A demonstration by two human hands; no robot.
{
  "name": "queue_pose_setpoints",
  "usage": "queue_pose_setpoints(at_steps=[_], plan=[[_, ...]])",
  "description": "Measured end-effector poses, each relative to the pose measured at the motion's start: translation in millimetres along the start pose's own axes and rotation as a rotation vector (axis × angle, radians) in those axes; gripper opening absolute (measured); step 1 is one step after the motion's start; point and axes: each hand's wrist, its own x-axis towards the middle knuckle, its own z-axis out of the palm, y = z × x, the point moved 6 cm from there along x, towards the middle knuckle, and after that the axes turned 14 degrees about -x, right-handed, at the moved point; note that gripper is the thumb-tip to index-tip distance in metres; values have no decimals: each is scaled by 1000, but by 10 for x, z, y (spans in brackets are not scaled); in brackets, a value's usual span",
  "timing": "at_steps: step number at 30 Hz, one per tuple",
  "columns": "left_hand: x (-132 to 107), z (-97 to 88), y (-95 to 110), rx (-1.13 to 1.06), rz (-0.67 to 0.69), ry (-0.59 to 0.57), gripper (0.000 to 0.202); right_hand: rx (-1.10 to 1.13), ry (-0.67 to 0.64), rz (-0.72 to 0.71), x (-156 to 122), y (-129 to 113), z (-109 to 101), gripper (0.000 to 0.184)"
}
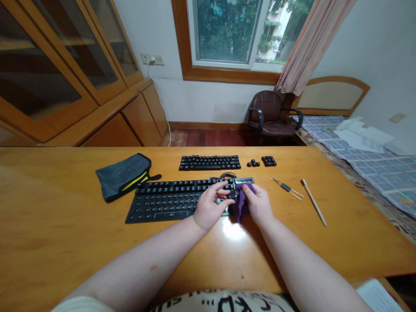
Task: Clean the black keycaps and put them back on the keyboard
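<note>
Shirt (224, 302) lettering, perhaps "CK", cropped

A big window (240, 30) with a brown wood frame shows green trees. Right of the window hangs a pink curtain (308, 43). Below it stands a dark chair (271, 113). Left of it are wood cabinets (65, 73) with glass doors.

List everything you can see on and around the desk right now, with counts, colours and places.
keyboard: 1, black, desk centre
keycap: 1, black, between both hands
cloth: 1, purple, in right hand
keycap groups: 3, black, behind keyboard
pouch: 1, grey with yellow, left of keyboard
wire puller: 1, metal, right of keyboard
stick: 1, pale, far right
desk: 1, wooden
chair: 1, brown, by window
left hand: on keycap
right hand: gripping cloth
</note>
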Motion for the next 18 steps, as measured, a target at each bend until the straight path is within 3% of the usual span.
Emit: queue_pose_setpoints(at_steps=[3, 9, 15, 18], plan=[[15, -32, -19, -46, 21, 53, 52, -31, 106, -79, 43, -16, -101, 29], [23, -75, 22, 52, 102, 107, 59, -44, 168, -132, 59, -32, -118, 27], [-10, -33, 227, 401, 309, -23, 45, -92, -74, -32, -8, -27, 69, 25], [-36, 45, 311, 497, 435, -153, 36, -65, -101, 22, -39, 1, 140, 26]])
